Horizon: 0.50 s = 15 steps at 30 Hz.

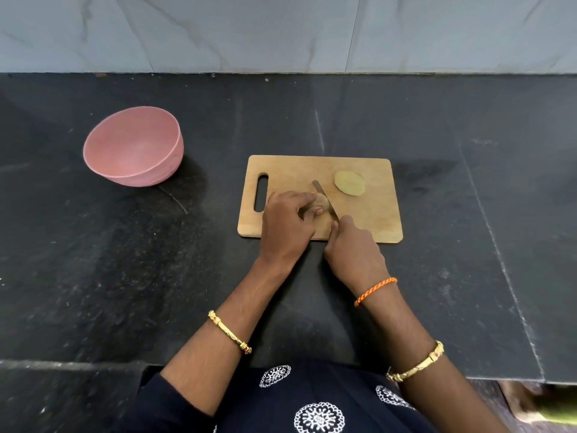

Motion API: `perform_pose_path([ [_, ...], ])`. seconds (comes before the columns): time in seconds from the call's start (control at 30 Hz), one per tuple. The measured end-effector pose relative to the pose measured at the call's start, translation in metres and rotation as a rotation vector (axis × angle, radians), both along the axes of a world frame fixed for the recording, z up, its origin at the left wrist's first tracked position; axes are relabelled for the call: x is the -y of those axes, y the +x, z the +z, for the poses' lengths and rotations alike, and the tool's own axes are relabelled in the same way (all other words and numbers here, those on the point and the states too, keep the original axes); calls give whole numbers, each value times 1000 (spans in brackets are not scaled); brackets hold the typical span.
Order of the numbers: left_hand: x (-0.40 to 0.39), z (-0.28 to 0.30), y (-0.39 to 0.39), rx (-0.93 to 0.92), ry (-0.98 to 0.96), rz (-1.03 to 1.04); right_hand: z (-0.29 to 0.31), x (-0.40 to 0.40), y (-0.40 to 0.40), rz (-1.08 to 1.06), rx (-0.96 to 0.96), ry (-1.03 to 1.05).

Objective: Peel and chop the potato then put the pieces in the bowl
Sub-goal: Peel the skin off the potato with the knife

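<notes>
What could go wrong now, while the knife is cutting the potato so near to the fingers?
1. The knife runs right beside the left hand fingers holding the potato piece; a slip could cut them.
2. The bowl stands far from the cutting board, so pieces may drop while carried.
</notes>
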<state>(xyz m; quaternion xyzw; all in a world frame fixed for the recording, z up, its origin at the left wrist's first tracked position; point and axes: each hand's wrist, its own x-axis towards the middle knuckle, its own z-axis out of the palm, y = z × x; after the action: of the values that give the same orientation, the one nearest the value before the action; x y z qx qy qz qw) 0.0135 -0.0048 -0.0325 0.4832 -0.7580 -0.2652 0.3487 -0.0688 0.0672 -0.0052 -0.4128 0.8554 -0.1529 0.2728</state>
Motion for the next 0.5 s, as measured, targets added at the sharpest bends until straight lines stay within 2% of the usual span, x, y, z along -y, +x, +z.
perform_pose_path([
  [0.2,-1,2,1,-22,21,-10,-2,-22,0,0,10,1],
  [0.3,6,3,3,-39,88,-49,7,-35,-5,-14,39,-63],
  [0.4,11,7,6,-78,154,-83,13,-24,-10,-26,91,-152],
  [0.5,14,8,7,-80,164,-107,8,-2,-9,9,89,-144],
])
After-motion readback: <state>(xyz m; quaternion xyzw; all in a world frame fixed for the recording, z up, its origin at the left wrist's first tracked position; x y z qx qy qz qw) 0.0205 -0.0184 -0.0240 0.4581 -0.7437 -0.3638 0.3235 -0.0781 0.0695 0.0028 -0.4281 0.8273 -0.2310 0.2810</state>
